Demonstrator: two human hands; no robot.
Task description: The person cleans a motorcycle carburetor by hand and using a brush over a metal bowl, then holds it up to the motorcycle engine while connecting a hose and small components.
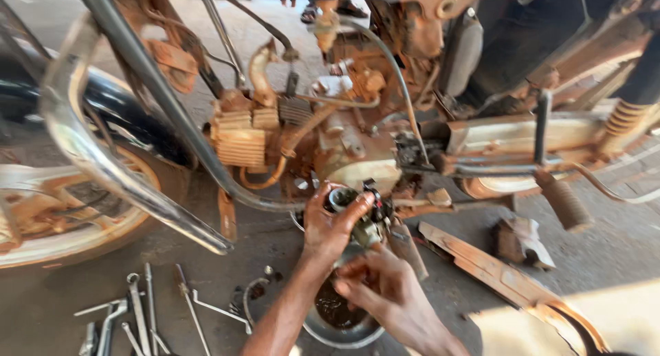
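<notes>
Landmark: we place everything against the engine (344, 149) of the mud-caked motorcycle, which fills the middle of the view.
Part in hand: a small metal carburetor (361, 215), held just below the engine and over a bowl, apart from the engine itself.
Left hand: our left hand (330, 225) is closed around the carburetor, thumb on its round top opening, gripping it from the side. We judge the grip steadies it for the other hand.
Right hand: our right hand (385, 287) sits below the carburetor, fingers curled toward its underside. Whether it pinches a small tool or screw we cannot tell; it is blurred.
Bowl: a round metal bowl (340, 325) with dark liquid lies on the ground straight below the engine, under both hands, likely so drips fall into it.
Tools: spanners and screwdrivers (144, 315) lie spread on the ground, below and left of the engine, near the left forearm for reach.
Crash bar: a chrome tube (124, 163) runs diagonally, left of the engine, in front of the front wheel (75, 225).
Footrest: a rubber peg (564, 201) sticks out right of the engine.
Loose cover: a rusty orange plate (502, 277) lies on the ground, below and right of the engine.
</notes>
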